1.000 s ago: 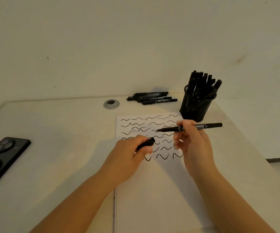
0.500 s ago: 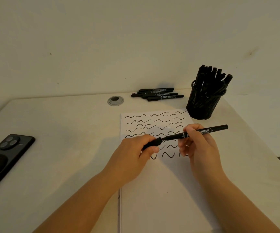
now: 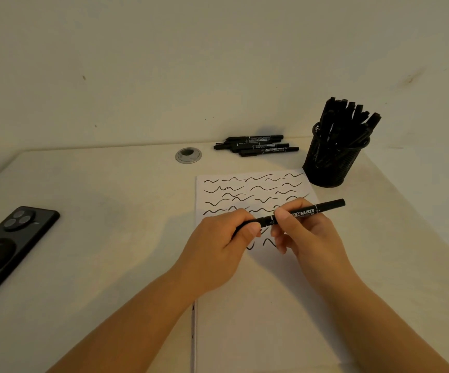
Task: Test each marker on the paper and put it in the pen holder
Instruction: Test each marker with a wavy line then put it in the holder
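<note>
A black marker (image 3: 314, 210) lies level above the white paper (image 3: 266, 305), held at both ends. My right hand (image 3: 302, 235) pinches its barrel near the middle. My left hand (image 3: 226, 239) grips the cap (image 3: 247, 224), which sits on the marker's left end. The paper carries several rows of black wavy test lines. At the back right stands the black mesh pen holder (image 3: 331, 164), packed with several black markers. A small pile of loose black markers (image 3: 257, 145) lies at the back of the table near the wall.
A black phone (image 3: 8, 243) lies face down at the table's left edge. A round grey cable grommet (image 3: 188, 155) is set in the table left of the loose markers. The pale wall rises right behind the table; the table's right edge runs past the holder.
My left hand has brought the cap to the marker's tip and pushed it on. The two hands have drawn together over the paper.
</note>
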`<control>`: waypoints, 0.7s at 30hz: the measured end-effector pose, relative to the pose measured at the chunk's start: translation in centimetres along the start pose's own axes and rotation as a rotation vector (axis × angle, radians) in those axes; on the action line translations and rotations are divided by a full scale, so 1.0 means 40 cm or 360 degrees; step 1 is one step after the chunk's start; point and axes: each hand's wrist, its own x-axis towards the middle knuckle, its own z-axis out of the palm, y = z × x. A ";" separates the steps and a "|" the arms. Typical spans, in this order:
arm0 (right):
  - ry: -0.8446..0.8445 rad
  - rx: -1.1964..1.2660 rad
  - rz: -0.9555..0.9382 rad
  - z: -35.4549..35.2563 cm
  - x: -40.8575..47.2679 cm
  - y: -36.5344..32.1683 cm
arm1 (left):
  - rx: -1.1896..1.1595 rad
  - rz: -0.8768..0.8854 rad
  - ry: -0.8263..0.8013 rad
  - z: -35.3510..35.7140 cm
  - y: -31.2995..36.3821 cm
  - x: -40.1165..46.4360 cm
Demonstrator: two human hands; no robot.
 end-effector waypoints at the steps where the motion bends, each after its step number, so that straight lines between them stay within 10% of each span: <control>1: -0.0018 0.0009 -0.0005 0.000 0.000 0.002 | -0.0001 -0.0008 0.0001 -0.001 0.003 -0.001; 21: -0.0065 0.0076 -0.0050 -0.007 0.008 0.009 | -0.0374 -0.0171 -0.0035 -0.006 -0.006 0.009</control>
